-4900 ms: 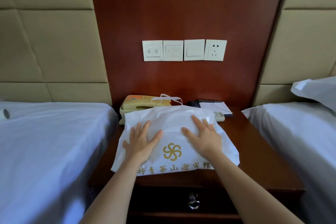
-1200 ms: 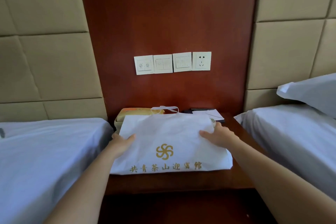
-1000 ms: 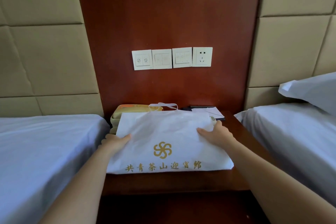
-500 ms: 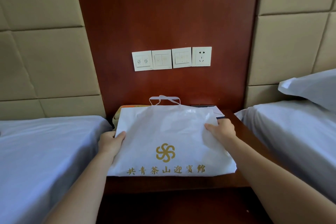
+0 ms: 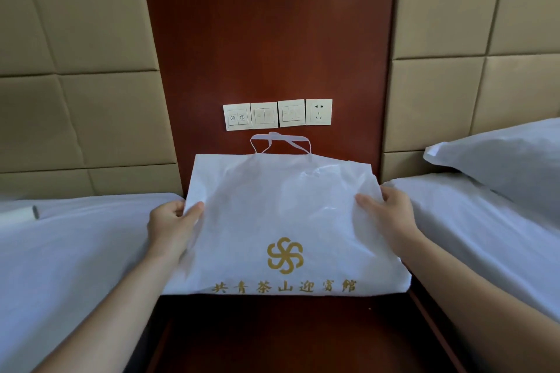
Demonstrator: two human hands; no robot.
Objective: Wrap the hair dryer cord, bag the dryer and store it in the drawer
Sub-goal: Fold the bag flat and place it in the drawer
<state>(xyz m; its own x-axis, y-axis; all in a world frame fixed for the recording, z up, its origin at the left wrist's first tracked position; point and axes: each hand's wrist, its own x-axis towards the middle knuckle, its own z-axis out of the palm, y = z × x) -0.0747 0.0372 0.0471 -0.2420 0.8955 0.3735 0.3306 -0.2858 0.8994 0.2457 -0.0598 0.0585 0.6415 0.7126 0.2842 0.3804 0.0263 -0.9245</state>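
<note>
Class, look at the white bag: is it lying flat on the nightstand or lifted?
Lifted. The left hand and right hand grip the white bag by its sides, with its handle uppermost.

The dark wooden nightstand shows a bare top between two white-sheeted beds.

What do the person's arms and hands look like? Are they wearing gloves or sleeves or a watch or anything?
No gloves. Both hands are bare: the left hand and the right hand. The forearms are bare too, with no sleeves showing as far as the picture reaches. No watch, bracelet or ring can be seen, and no markings. The fingers look slim.
</note>
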